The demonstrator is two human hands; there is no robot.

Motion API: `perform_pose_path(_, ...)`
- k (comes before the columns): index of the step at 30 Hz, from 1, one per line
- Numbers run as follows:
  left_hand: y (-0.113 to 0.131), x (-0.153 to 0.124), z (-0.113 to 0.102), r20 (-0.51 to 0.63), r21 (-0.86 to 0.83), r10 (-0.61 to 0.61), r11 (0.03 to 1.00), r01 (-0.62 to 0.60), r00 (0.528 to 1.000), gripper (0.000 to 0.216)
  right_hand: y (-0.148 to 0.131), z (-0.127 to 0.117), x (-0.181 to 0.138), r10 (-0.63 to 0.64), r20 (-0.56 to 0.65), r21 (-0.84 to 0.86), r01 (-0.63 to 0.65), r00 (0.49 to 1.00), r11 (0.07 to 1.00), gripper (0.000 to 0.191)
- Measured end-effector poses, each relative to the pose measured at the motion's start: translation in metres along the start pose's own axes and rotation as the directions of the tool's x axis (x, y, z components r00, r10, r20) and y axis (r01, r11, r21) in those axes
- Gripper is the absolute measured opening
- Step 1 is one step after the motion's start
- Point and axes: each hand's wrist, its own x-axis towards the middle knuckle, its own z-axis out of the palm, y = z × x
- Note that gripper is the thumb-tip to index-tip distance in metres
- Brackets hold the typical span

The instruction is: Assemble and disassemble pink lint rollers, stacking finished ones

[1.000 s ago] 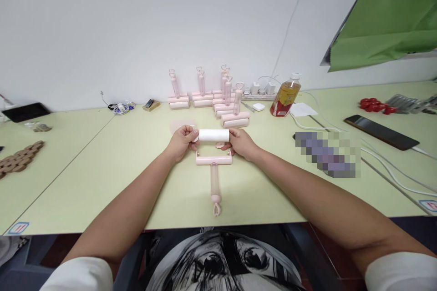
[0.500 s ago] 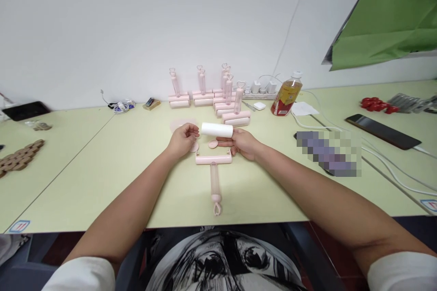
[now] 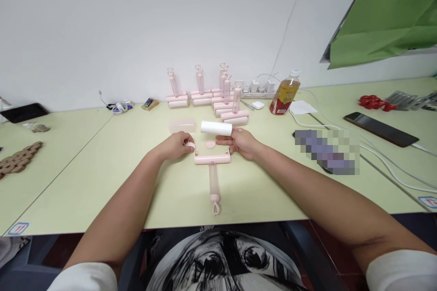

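Observation:
My left hand (image 3: 175, 145) pinches a small round pink end cap (image 3: 190, 146) at the left corner of a lint roller handle. In my right hand (image 3: 244, 142) is a white lint roll (image 3: 216, 127), gripped by its right end and lying roughly level above the table. Below, the pink lint roller handle (image 3: 212, 159) lies with its U-shaped frame toward the wall and its heart-shaped loop toward me. A second pink end cap (image 3: 210, 144) rests flat between the frame's arms. Behind my left hand lies a translucent pink cover (image 3: 182, 125).
Several pink lint rollers (image 3: 235, 100) stand along the wall. To their right are a power strip (image 3: 262, 95), a drink bottle (image 3: 285, 93) and white paper (image 3: 303, 107). A phone (image 3: 380, 128) and cables lie at right; brown linked pieces (image 3: 20, 158) lie far left.
My left hand has moved slightly left and down and closed on the end cap beside the frame, lifting its edge. My right hand still holds the lint roll in nearly the same place.

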Motion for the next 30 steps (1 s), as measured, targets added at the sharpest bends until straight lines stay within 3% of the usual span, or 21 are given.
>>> perform_pose_path(5,0.002,0.005,0.008,-0.171,0.035,0.033,0.999,-0.027,0.985,0.008,0.002,-0.001,0.002,0.003,-0.006,0.005,-0.003,1.0,1.0,0.023)
perform_pose_path(11,0.003,0.004,0.009,-0.125,-0.022,0.014,1.0,-0.017,0.992,0.023,0.003,-0.003,0.003,-0.01,-0.003,-0.002,0.01,1.0,1.0,0.024)
perform_pose_path(14,0.006,0.003,0.006,-0.197,-0.229,0.01,0.972,-0.056,0.98,0.037,0.004,-0.001,0.002,-0.036,0.004,-0.019,0.036,0.999,0.999,0.026)
perform_pose_path(18,0.016,0.006,0.017,-0.199,-0.593,0.044,0.79,-0.156,0.979,0.054,0.005,0.004,-0.001,-0.081,0.023,-0.092,0.083,0.996,0.992,0.023)
perform_pose_path(22,0.025,0.01,0.019,-0.325,-0.679,-0.024,0.702,-0.215,0.946,0.052,0.006,0.005,-0.003,-0.105,0.023,-0.164,0.107,0.994,0.981,0.023)
perform_pose_path(24,0.023,0.01,0.004,-0.485,-0.642,-0.11,0.719,-0.267,0.868,0.056,0.006,0.005,-0.003,-0.099,0.012,-0.169,0.1,0.995,0.981,0.024)
perform_pose_path(26,0.014,0.009,-0.021,-0.662,-0.573,-0.243,0.775,-0.268,0.709,0.053,0.006,0.005,-0.003,-0.091,0.013,-0.178,0.092,0.996,0.98,0.025)
perform_pose_path(29,-0.009,0.008,-0.059,-0.792,-0.491,-0.411,0.869,-0.069,0.452,0.047,0.007,0.006,-0.002,-0.084,0.016,-0.199,0.086,0.996,0.976,0.023)
perform_pose_path(30,-0.017,0.009,-0.067,-0.815,-0.459,-0.421,0.888,0.0,0.398,0.049,0.007,0.007,-0.002,-0.085,0.013,-0.204,0.086,0.996,0.975,0.022)
